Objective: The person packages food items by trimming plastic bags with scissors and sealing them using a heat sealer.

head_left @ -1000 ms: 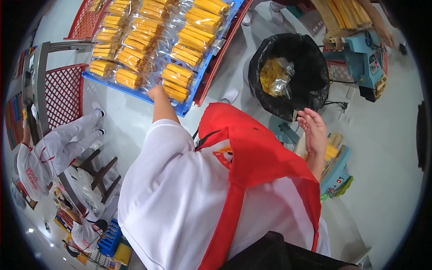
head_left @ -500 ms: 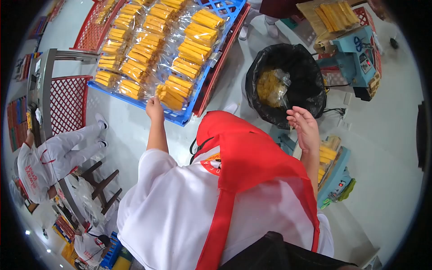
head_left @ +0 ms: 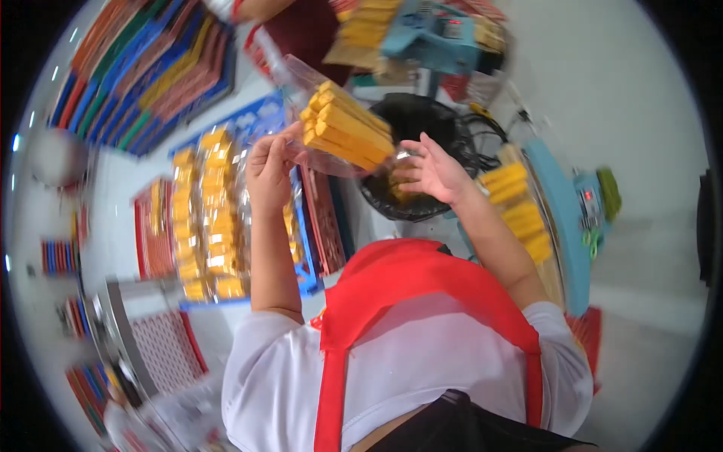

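My left hand [head_left: 273,167] pinches the edge of a clear plastic bag of yellow sticks [head_left: 345,128], lifted in front of my chest. The bag is tilted, and its loose plastic sticks up past the sticks. Just right of the bag, my right hand [head_left: 435,172] has its fingers spread, with nothing in it. Beyond my left hand, a blue crate [head_left: 260,113] carries rows of similar bagged yellow sticks [head_left: 220,211]. Behind both hands stands a bin lined with black plastic [head_left: 410,113], partly covered by the bag and my right hand.
To the right is a light-blue machine [head_left: 561,218] with yellow sticks [head_left: 516,203] beside it. Another blue machine [head_left: 429,38] is at the top, near a person in a dark red apron [head_left: 301,34]. Stacked coloured crates [head_left: 151,68] stand upper left; a red crate [head_left: 154,233] is below them.
My left hand has moved up from the crate with a bag of sticks in it. My right hand has moved left toward the bag, fingers spreading. The view has turned.
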